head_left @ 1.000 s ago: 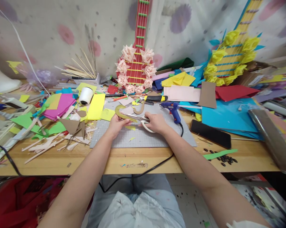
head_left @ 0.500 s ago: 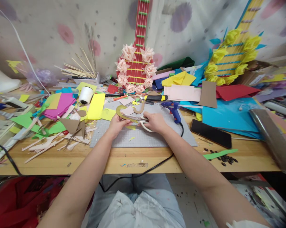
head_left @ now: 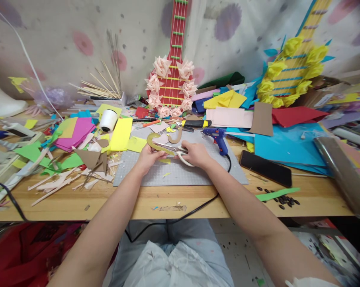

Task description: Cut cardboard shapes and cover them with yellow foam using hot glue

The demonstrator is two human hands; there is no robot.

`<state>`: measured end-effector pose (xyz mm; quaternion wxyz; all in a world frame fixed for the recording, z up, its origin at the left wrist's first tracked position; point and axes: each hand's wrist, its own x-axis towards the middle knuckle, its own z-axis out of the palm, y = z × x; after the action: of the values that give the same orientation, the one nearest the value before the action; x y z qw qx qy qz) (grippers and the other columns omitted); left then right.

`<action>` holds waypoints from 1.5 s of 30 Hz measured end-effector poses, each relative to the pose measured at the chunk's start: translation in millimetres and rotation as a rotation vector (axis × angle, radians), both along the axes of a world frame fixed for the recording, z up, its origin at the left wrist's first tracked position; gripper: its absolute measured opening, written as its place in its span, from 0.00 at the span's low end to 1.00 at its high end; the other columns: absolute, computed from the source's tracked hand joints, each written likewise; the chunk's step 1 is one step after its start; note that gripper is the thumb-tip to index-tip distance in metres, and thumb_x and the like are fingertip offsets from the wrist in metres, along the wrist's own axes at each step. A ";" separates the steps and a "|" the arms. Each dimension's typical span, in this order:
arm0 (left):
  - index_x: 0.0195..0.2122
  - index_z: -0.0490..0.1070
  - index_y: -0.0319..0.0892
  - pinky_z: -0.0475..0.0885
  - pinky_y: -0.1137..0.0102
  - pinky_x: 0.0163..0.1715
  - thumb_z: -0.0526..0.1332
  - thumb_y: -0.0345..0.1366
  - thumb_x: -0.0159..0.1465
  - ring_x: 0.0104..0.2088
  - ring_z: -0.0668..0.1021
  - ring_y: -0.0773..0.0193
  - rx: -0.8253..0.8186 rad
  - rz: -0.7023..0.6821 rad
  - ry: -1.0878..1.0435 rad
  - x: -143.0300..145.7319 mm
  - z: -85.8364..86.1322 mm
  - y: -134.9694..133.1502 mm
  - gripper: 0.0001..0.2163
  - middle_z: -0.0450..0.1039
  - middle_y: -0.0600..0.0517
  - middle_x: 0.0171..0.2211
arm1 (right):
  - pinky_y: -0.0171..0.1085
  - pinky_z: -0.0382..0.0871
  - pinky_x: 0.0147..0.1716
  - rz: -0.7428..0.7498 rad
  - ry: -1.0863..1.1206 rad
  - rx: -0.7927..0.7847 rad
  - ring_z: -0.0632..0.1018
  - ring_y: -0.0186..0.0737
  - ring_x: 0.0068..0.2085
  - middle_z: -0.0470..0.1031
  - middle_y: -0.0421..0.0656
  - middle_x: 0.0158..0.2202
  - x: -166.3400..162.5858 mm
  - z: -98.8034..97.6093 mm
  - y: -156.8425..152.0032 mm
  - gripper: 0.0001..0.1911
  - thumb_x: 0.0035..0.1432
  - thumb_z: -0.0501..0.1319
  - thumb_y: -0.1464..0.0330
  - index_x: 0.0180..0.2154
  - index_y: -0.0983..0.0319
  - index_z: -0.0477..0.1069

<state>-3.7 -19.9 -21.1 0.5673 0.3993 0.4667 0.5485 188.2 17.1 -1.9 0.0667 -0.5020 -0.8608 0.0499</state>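
Tabletop: wooden, strewn with coloured paper scraps; grey cutting mat at centre.
Left hand: pinching a curved olive cardboard strip.
Right hand: closed around scissors, blades on the strip.
Glue gun: at 2 o'clock from the right hand.

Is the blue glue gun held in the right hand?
No, the right hand holds the scissors, while the blue glue gun lies apart on the grey cutting mat.
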 end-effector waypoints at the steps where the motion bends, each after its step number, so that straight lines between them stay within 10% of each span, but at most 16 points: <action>1: 0.36 0.66 0.37 0.74 0.65 0.33 0.70 0.32 0.41 0.30 0.79 0.61 0.001 -0.003 -0.002 0.1 -0.2 0.0 0.21 0.76 0.50 0.30 | 0.35 0.51 0.25 0.005 0.006 -0.003 0.73 0.39 0.32 0.76 0.43 0.32 0.6 0.2 0.0 0.24 0.53 0.52 0.48 0.40 0.59 0.67; 45: 0.36 0.68 0.38 0.75 0.67 0.32 0.70 0.33 0.43 0.30 0.78 0.62 -0.017 -0.092 -0.003 0.2 1.2 -4.4 0.19 0.77 0.49 0.31 | 0.34 0.51 0.25 0.017 0.011 -0.034 0.74 0.40 0.33 0.77 0.42 0.33 6.3 0.9 1.9 0.21 0.52 0.55 0.49 0.37 0.58 0.66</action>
<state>-3.5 -24.3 -19.9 0.5961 0.4147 0.4517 0.5184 194.4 19.1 -1.0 0.0624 -0.4955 -0.8637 0.0681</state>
